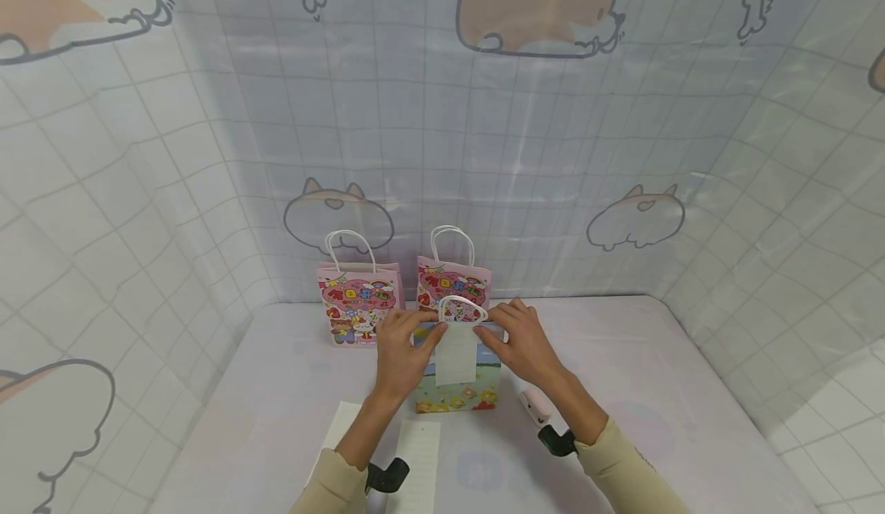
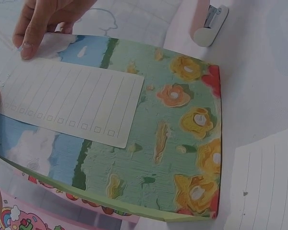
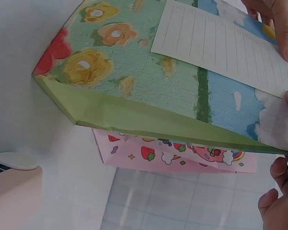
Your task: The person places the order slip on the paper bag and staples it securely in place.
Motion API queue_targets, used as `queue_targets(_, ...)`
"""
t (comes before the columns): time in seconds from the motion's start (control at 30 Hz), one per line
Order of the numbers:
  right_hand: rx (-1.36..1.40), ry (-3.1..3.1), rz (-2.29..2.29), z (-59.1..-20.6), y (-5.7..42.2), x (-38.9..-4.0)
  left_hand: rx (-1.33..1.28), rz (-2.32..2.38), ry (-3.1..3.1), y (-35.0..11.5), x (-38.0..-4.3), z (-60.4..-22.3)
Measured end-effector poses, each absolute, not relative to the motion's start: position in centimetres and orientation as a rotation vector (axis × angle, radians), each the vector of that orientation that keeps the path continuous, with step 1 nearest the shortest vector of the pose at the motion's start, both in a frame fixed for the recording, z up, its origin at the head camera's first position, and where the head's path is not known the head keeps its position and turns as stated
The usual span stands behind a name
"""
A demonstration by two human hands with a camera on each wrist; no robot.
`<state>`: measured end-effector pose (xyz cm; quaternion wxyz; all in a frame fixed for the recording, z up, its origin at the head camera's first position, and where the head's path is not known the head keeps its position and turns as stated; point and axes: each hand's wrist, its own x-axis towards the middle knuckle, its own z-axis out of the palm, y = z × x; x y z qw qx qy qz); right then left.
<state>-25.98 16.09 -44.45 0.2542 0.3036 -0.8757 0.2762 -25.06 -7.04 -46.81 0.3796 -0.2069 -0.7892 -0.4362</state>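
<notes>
A paper gift bag (image 1: pixel 458 399) with painted flowers and blue sky stands upright between my hands, its white handles (image 1: pixel 462 299) raised. A lined checklist sheet (image 1: pixel 456 356) lies flat against its front at the top edge, and small checkboxes show along one side of the sheet (image 2: pixel 72 100). My left hand (image 1: pixel 404 349) pinches the bag's top left with the sheet, thumb in front. At the top right my right hand (image 1: pixel 522 341) pinches the same edge, its thumb on the sheet's corner. In the right wrist view, fingers (image 3: pixel 278 175) lie behind the bag.
Two pink cartoon gift bags, one at left (image 1: pixel 359 306) and one behind the flowered bag (image 1: pixel 452 280), stand near the back wall. A pink stapler (image 1: pixel 535 406) lies right of the bag. More lined sheets (image 1: pixel 418 460) lie at the front left, partly under my left forearm.
</notes>
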Motion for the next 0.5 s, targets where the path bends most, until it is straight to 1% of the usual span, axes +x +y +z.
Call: queue_targets(0.5,0.828,-2.382,0.763,-44.44,16.13,-25.84,-0.519,-1.116,-2.012,-6.96,-24.91,-46.76)
